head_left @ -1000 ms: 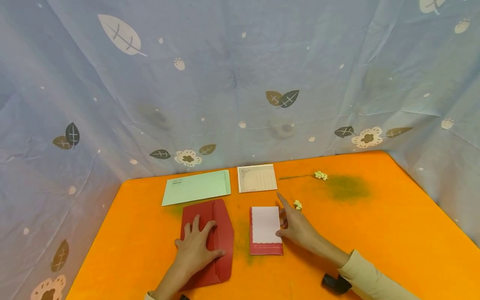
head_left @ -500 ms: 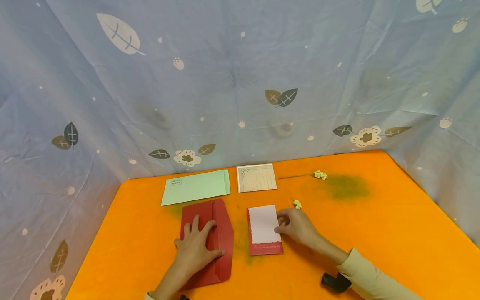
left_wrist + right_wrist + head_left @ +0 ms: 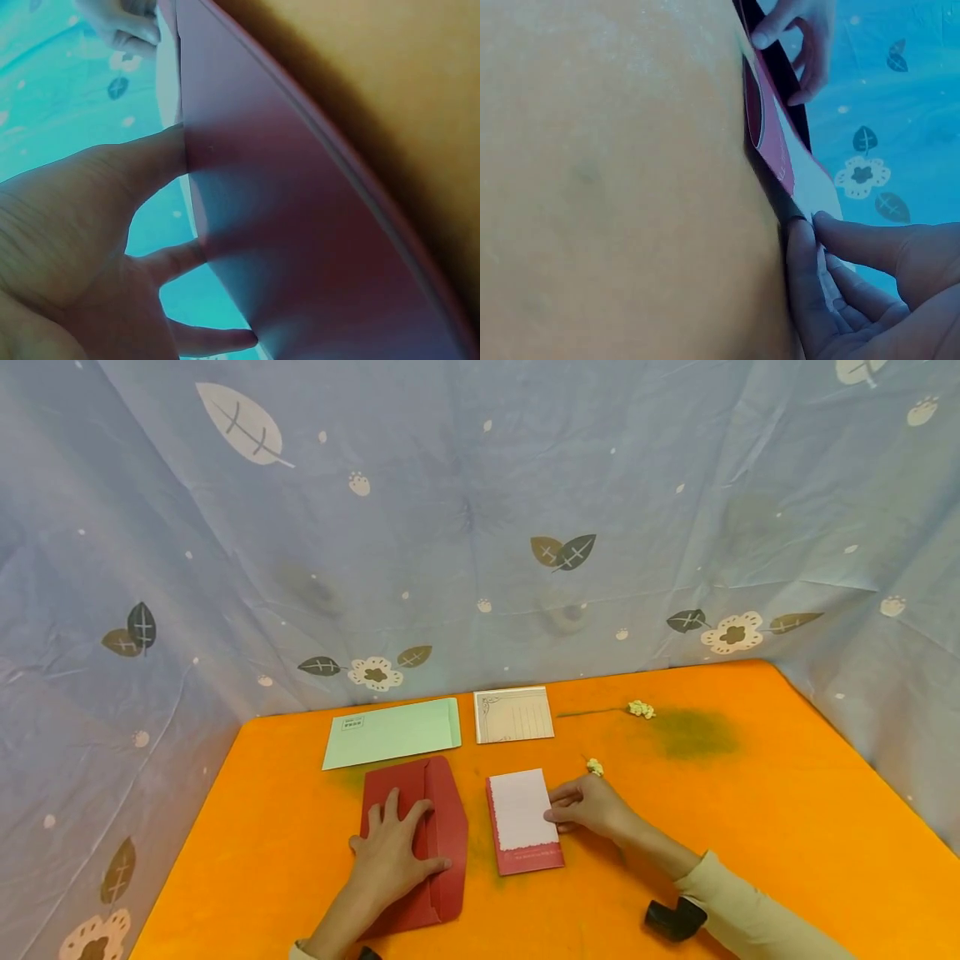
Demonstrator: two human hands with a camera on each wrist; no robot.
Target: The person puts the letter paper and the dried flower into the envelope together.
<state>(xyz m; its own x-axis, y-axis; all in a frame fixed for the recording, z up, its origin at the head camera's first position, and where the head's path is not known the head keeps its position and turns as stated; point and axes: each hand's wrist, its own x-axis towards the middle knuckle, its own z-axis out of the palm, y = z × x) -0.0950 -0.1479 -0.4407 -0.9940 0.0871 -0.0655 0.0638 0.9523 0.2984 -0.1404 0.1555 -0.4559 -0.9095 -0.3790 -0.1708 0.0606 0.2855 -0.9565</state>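
In the head view my left hand [image 3: 387, 857] lies with spread fingers on a red envelope [image 3: 450, 852], whose pointed flap faces right. The left wrist view shows its fingertips touching the envelope's surface [image 3: 300, 217]. To the right, my right hand [image 3: 592, 810] pinches the right edge of a folded white and pink card [image 3: 521, 810]. In the right wrist view, thumb and index finger [image 3: 804, 262] grip that edge, and the near end of the card [image 3: 769, 139] bows open slightly. The card sits a little apart from the red envelope.
Behind the hands lie a pale green envelope [image 3: 393, 732] and a cream lined card [image 3: 513, 716]. A long-stemmed dried flower [image 3: 640, 710] and a short one [image 3: 595, 767] lie to the right on the orange table [image 3: 787, 827]. Patterned blue cloth [image 3: 465, 527] surrounds the table.
My right hand has closed its outstretched index finger and shifted left. The white and pink card has slid left and turned slightly with it. The left hand and red envelope have stayed put.
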